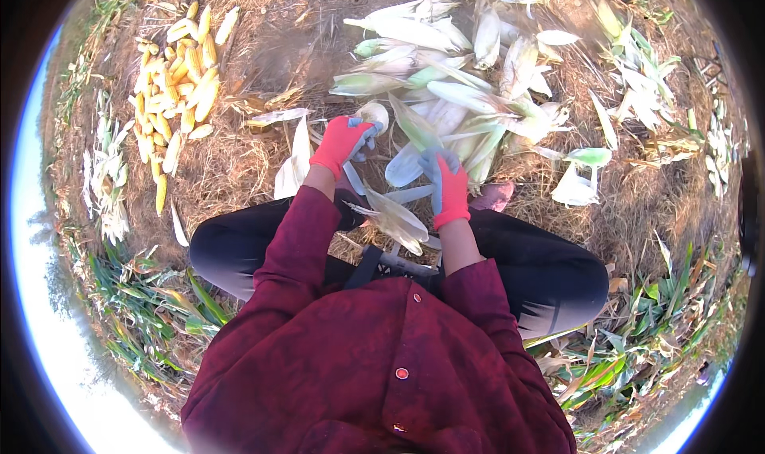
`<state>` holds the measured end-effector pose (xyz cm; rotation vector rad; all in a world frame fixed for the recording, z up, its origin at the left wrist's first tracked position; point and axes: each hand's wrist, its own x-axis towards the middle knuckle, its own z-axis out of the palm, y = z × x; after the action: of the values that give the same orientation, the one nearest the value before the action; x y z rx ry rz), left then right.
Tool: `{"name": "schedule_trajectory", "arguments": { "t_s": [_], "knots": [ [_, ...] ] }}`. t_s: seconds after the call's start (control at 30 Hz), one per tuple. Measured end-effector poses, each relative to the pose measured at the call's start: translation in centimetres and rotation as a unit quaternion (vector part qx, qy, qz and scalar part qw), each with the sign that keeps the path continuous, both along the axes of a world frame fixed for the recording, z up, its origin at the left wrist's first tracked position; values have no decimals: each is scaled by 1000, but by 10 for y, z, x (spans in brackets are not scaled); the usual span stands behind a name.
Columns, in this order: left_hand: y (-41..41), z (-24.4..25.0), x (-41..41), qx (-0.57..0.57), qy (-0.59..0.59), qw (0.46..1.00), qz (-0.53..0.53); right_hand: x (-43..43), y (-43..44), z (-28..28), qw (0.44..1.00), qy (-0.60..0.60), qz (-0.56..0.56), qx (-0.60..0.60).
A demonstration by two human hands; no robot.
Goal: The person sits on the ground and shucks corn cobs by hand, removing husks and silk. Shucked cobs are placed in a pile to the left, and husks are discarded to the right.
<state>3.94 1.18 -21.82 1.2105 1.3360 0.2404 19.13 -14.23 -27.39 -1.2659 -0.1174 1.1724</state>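
Observation:
My left hand (pixel 352 142), in a red glove with grey fingers, has its fingers curled beside a pale piece of corn husk (pixel 375 114); whether it grips it cannot be told. My right hand (pixel 443 176), gloved alike, closes around the lower end of a whitish-green corn husk (pixel 416 122) that points up and left; whether an ear is inside is hidden. Loose husk leaves (pixel 397 218) lie between my forearms. Beyond my hands spreads a heap of corn ears in their husks (pixel 412 33).
Husked yellow corn cobs (pixel 179 83) lie piled at the upper left. Stripped husks (pixel 293 167) rest left of my hands, with others (pixel 580 179) at right. Green corn leaves (pixel 143 310) border both sides. My bent legs (pixel 538 269) flank a small seat frame (pixel 406 266).

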Motion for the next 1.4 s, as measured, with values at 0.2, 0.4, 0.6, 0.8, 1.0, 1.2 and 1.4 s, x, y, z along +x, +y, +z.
{"name": "schedule_trajectory", "arguments": {
  "t_s": [0.2, 0.4, 0.6, 0.8, 1.0, 1.2, 1.4],
  "knots": [
    [-58, 62, -8, -51, -61, 996, -48, -39, 3, 20, 822, -545, 156, -50],
    [-80, 76, -13, -30, -326, 942, -77, -19, 1, 21, 859, -500, 99, 58],
    [-59, 29, -20, -9, -181, 981, 71, -7, -7, 30, 975, 161, -27, 148],
    [-103, 10, 2, -346, -424, 832, -89, 3, -3, 72, 932, 240, 121, 244],
    [-107, 42, -2, -335, -444, 830, -42, 12, -9, 69, 934, 148, 236, 224],
    [-98, 8, -6, -51, -232, 970, -51, 4, 1, 62, 986, -9, 113, 121],
    [-95, -5, -13, 58, -164, 979, -104, 10, 2, 59, 991, -111, 70, 11]
  ]
}}
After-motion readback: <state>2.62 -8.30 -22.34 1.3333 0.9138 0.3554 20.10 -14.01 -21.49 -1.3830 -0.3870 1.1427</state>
